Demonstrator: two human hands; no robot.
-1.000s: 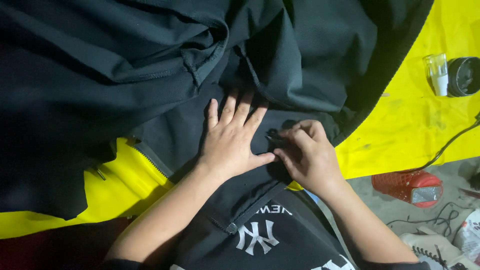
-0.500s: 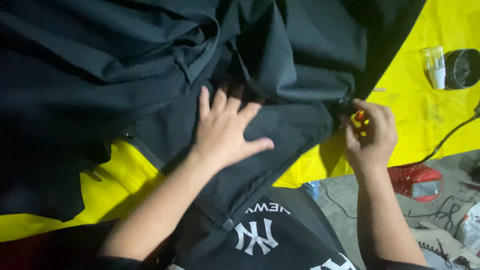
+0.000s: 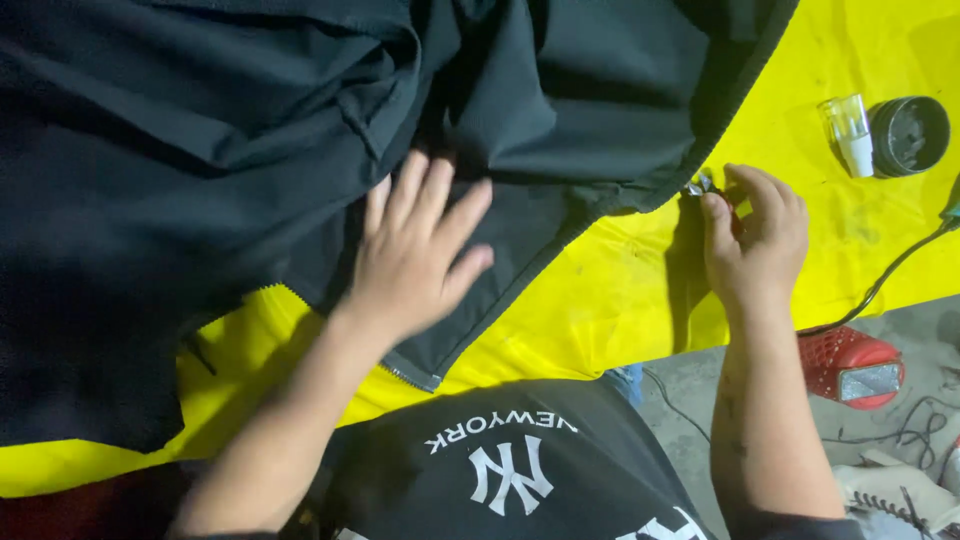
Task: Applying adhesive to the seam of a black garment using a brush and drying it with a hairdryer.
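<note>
I am seeing a clear cup (image 3: 848, 133) and a dark round lid (image 3: 909, 135) sitting on the yellow counter (image 3: 640, 290), well right of the black jacket (image 3: 200, 180); my left hand (image 3: 415, 250) is lying flat and spread on it, while my right hand (image 3: 752, 240) is pinching a small metal tool (image 3: 698, 185) beside its hem

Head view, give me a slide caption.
Left hand flat on black jacket; right hand pinches a small metal tool over yellow table.

matt black cloth garment (image 3: 250, 150)
</note>
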